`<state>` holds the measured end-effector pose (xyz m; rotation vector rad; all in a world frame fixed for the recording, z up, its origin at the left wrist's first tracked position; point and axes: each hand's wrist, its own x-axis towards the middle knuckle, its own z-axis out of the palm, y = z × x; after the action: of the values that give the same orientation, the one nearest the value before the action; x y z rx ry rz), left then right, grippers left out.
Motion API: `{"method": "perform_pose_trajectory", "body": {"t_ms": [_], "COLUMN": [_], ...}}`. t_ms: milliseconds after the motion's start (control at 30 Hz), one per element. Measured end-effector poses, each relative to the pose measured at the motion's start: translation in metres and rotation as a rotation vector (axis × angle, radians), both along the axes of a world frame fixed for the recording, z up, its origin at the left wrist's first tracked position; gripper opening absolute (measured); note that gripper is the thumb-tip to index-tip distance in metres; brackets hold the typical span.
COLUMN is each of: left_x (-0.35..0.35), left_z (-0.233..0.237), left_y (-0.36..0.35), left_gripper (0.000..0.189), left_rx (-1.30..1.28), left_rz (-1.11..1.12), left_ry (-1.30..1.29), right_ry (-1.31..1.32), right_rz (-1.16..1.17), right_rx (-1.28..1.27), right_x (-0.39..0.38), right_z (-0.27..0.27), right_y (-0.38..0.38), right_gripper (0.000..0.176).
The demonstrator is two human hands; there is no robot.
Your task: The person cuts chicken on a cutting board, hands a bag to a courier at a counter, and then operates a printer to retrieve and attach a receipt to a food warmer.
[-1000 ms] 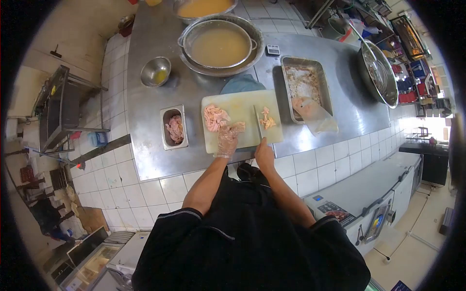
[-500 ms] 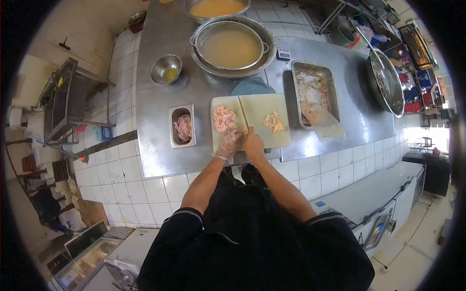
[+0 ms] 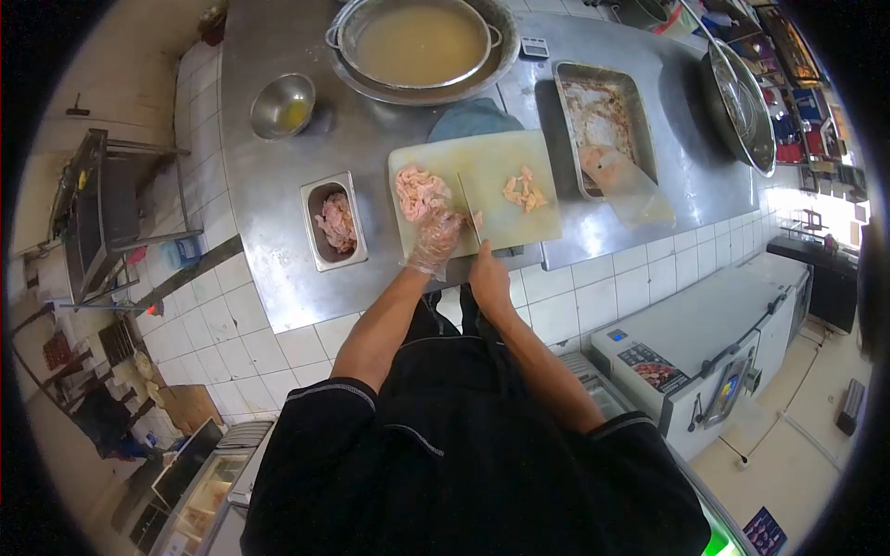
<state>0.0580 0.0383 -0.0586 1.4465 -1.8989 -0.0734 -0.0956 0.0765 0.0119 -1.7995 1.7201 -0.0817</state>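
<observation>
On a pale cutting board [image 3: 505, 153], a pile of pink raw meat [image 3: 422, 192] lies at the left and smaller cut pieces [image 3: 525, 191] lie at the right. My left hand [image 3: 436, 239], in a clear plastic glove, is closed at the lower edge of the pile; what its fingers press is partly hidden. My bare right hand [image 3: 489, 278] grips the handle of a knife [image 3: 469, 211], whose blade points away from me across the board. A small piece of meat [image 3: 477, 220] sits just right of the blade.
A metal container with meat [image 3: 362, 250] stands left of the board, and a small bowl [image 3: 283, 107] behind it. Beyond the board are a large basin of cloudy liquid [image 3: 422, 42] and a scale [image 3: 534, 47]. A tray [image 3: 640, 116] with a plastic bag [image 3: 626, 190] lies right.
The view has shifted, so the table sits higher and further left. My right hand has drawn the knife back towards me, and more of its blade shows. My left hand stays by the pile.
</observation>
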Motion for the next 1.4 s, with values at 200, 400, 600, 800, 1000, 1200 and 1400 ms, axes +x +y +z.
{"method": "perform_pose_trajectory", "body": {"t_ms": [200, 400, 600, 800, 1000, 1200, 1400], "left_x": [-0.004, -0.014, -0.013, -0.018, -0.006, -0.006, -0.012], "left_z": [-0.009, -0.018, -0.025, 0.050, 0.085, 0.049, 0.037], "left_y": [-0.003, 0.004, 0.006, 0.019, 0.024, -0.040, -0.050], "left_gripper": [0.019, 0.014, 0.016, 0.019, 0.025, 0.025, 0.031], "left_rx": [-0.095, -0.054, 0.133, 0.241, 0.352, 0.446, 0.721], "left_rz": [0.033, 0.132, 0.139, 0.049, 0.230, 0.071, -0.071], "left_ry": [-0.059, -0.092, 0.053, 0.046, 0.019, -0.187, -0.478], "right_ry": [0.007, -0.004, -0.004, -0.042, -0.180, -0.262, -0.263], "right_rz": [-0.030, 0.025, 0.013, -0.131, -0.231, -0.234, -0.306], "right_rx": [0.058, 0.001, -0.210, -0.251, -0.187, -0.246, -0.205], "right_x": [-0.039, -0.051, -0.069, -0.084, -0.096, -0.107, -0.118], "right_z": [0.004, 0.012, -0.019, -0.010, 0.011, 0.001, 0.014], "right_y": [0.068, 0.063, 0.000, -0.040, -0.023, -0.006, -0.005], "right_gripper": [0.021, 0.023, 0.030, 0.028, 0.018, 0.026, 0.020]}}
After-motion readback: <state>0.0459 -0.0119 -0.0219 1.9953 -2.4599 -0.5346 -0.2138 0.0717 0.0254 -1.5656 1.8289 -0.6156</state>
